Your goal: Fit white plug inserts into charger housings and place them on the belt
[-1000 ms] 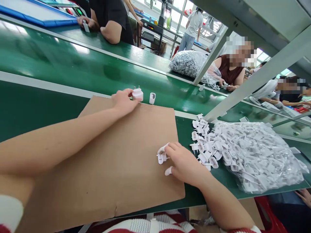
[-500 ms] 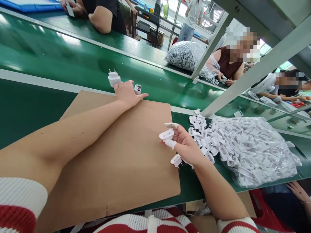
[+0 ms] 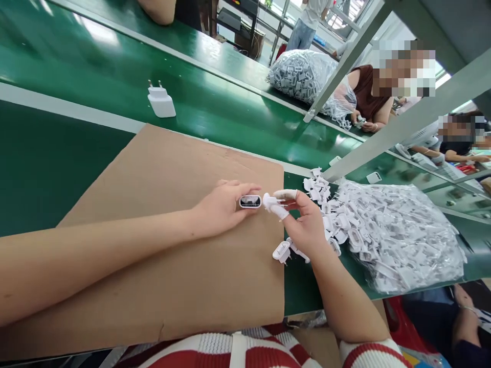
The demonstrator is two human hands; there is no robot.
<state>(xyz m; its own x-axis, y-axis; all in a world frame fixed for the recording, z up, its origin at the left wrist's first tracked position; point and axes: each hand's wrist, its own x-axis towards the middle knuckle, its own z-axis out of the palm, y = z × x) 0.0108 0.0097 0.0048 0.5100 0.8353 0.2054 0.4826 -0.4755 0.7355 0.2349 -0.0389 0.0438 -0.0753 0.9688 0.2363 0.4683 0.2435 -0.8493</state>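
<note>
My left hand (image 3: 220, 207) grips a small white charger shell (image 3: 250, 201) with its open end facing me, over the brown cardboard sheet (image 3: 161, 245). Facing it, my right hand (image 3: 305, 225), with white finger cots, pinches a white plug cap (image 3: 270, 202) right at the shell's end. A second plug cap (image 3: 282, 251) hangs below my right palm, held by the lower fingers. An assembled white charger (image 3: 161, 102) with two pins stands on the green belt (image 3: 95, 66) beyond the cardboard.
A clear bag with a heap of white plug caps (image 3: 387, 230) lies right of the cardboard. A grey metal frame post (image 3: 383, 133) slants across. Other people work across the belt, beside another bag of parts (image 3: 303, 82).
My left hand let go of the assembled charger on the belt, took the open shell and brought it back to the right hand. The right hand raised a plug cap to meet it.
</note>
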